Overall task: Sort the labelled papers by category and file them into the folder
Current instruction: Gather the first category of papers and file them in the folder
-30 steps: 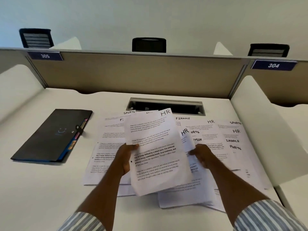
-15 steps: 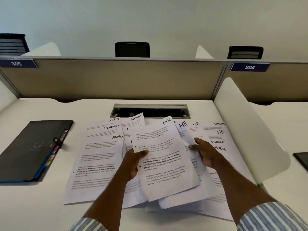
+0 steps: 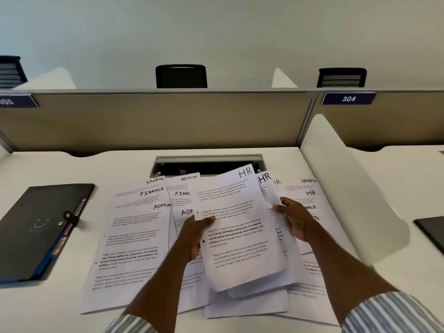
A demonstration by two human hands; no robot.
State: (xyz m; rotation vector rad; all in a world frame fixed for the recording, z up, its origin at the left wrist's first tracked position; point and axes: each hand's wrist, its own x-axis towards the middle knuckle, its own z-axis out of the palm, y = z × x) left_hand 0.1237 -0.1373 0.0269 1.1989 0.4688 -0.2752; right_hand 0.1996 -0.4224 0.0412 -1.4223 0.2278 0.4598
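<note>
While your left hand (image 3: 195, 234) pinches the top HR sheet (image 3: 236, 227) by its left edge, your right hand (image 3: 294, 221) grips the HR sheets behind. Black folder (image 3: 36, 227) lies shut, far left.

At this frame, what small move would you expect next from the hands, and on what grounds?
Probably the right hand slides its HR sheet behind the HR sheet held by the left hand, squaring them into one pile. Both raised sheets read HR, another HR page still lies among the spread papers, and the black folder lies closed at the left, so filing looks premature.
</note>
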